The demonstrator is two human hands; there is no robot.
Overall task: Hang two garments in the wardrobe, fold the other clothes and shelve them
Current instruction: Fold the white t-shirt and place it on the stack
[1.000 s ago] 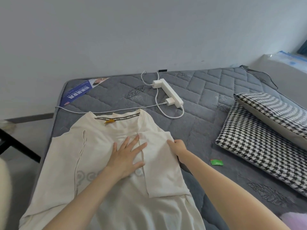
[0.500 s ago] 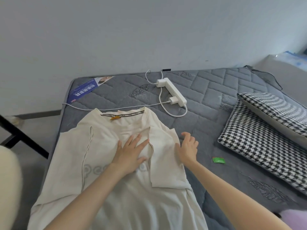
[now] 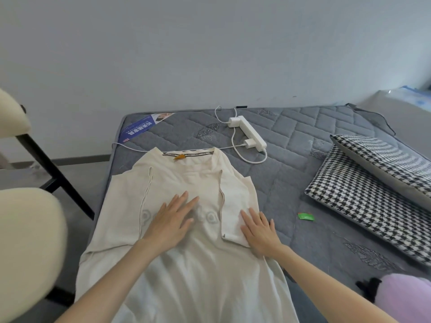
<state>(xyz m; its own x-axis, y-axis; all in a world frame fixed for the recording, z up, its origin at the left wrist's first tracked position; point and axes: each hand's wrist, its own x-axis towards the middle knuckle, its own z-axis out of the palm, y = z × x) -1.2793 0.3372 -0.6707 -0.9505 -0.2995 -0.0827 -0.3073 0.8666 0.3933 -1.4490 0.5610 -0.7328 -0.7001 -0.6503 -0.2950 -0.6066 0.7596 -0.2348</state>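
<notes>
Shirt (image 3: 186, 264): cream, flat on bed (image 3: 291, 183), right sleeve folded inward. Left hand (image 3: 171, 223): fingers spread, pressing chest. Right hand (image 3: 260, 231): fingers straight, flat on folded sleeve.

1. A grey quilted mattress (image 3: 291, 183) fills the middle, set against a pale wall (image 3: 210, 54) at 12 o'clock.
2. A white power strip (image 3: 250, 134) lies on it toward 1 o'clock, with a white cable (image 3: 253, 162) looping beside it.
3. Two houndstooth pillows (image 3: 363, 206) are stacked at 3 o'clock, the upper one tilted.
4. A small green packet (image 3: 306, 216) lies just left of them.
5. A blue label (image 3: 137, 129) sits on the mattress corner at 11 o'clock.
6. A cream chair (image 3: 28, 241) with black legs stands at 9 o'clock.
7. A blurred lilac object (image 3: 405, 297) shows at 4 o'clock.
</notes>
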